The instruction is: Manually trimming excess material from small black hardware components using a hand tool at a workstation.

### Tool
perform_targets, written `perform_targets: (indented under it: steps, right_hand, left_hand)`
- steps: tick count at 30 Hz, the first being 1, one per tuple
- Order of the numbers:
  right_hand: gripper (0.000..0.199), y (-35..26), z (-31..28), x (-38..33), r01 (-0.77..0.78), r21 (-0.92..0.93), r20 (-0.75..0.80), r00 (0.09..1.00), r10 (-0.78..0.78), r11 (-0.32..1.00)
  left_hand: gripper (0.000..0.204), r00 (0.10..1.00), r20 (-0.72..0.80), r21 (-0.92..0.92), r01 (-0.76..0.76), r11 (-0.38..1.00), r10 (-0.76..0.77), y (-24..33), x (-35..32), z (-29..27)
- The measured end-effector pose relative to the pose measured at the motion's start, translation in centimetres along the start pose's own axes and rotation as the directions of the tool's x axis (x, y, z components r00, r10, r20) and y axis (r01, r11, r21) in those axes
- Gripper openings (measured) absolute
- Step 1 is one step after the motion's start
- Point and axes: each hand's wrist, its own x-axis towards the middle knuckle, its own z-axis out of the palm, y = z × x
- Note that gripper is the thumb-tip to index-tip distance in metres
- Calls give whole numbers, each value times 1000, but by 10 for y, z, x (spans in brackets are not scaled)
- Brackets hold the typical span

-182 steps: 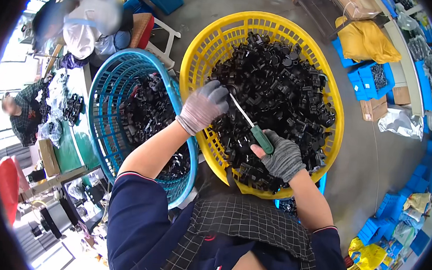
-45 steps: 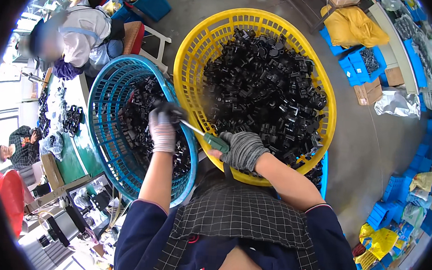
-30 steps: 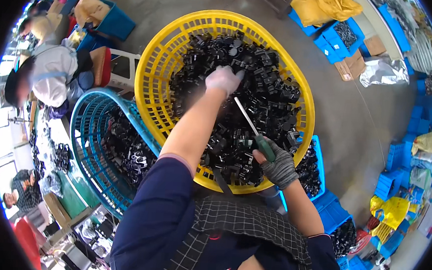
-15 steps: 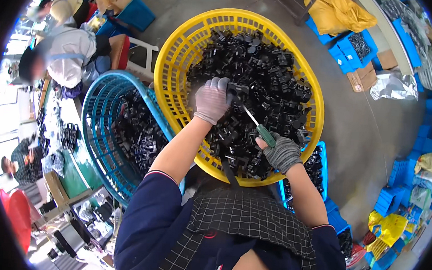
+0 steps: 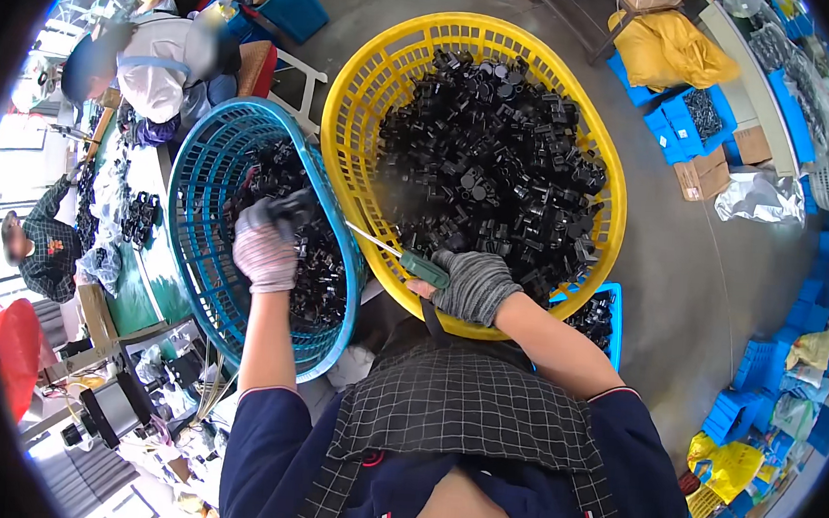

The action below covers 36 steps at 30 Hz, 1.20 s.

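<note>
My left hand, in a pale striped glove, is over the blue basket. Its fingers close on a black plastic part, slightly smeared by motion. More black parts lie loose in that basket beneath it. In my right hand, gloved in grey, is a screwdriver with a green handle. Its thin metal shaft points left, over the near left rim of the yellow basket. A heap of black plastic parts fills the yellow basket.
A blue crate of dark parts stands beyond my right forearm. Blue bins, a yellow sack and cardboard lie at the far right. At left, people sit by a green workbench; a white stool stands behind the baskets.
My left hand has moved from the yellow basket to the blue one, with a black part. My right hand has drawn nearer and left with the screwdriver, whose tip is now away from the part.
</note>
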Motion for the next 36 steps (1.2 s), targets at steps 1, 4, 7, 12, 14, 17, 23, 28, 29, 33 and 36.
perform_targets:
  steps: [1, 4, 7, 12, 14, 17, 23, 28, 29, 33, 36]
  right_hand:
    - [69, 4, 0, -1, -17, 15, -19, 1000, 17, 1000]
    - [69, 21, 2, -5, -60, 45, -51, 997, 62, 997]
    - [67, 38, -2, -15, -194, 158, -92, 973, 210, 968]
    - [58, 68, 2, -28, -276, 267, -257, 903, 345, 923]
    - [57, 76, 0, -32, -340, 336, -280, 854, 438, 879]
    - [57, 81, -3, -32, -381, 351, -294, 822, 487, 855]
    - [63, 65, -23, -7, -378, 175, -249, 876, 413, 909]
    - [66, 23, -24, -12, -260, 80, -108, 957, 268, 962]
    - [66, 17, -16, -9, -194, 95, -102, 974, 204, 976]
    - [67, -7, -6, 0, -23, 76, -52, 998, 27, 997]
    - [69, -25, 8, 13, 80, 13, 30, 996, -81, 997]
  left_hand:
    - [43, 1000, -6, 160, 31, 987, -30, -14, -2, -4]
    - [40, 999, 3, 167, -40, 985, 40, 19, 22, 2]
    - [47, 896, 443, -366, 204, 908, -23, 98, 46, 67]
    - [56, 861, 439, -439, -43, 897, 257, 209, 78, 192]
    - [56, 767, 605, -387, 50, 921, 213, 229, 98, 210]
    - [53, 740, 640, -451, 143, 881, 208, 225, 99, 201]
    - [44, 768, 562, -684, 220, 696, 309, 171, 85, 106]
    - [41, 887, 399, -789, 205, 579, 230, 117, 44, 61]
    - [41, 928, 334, -813, 195, 549, 165, 106, 36, 46]
    - [37, 896, 443, -645, 338, 686, -25, 64, 0, 9]
    - [35, 915, 317, -602, 398, 692, -251, 18, -25, 9]
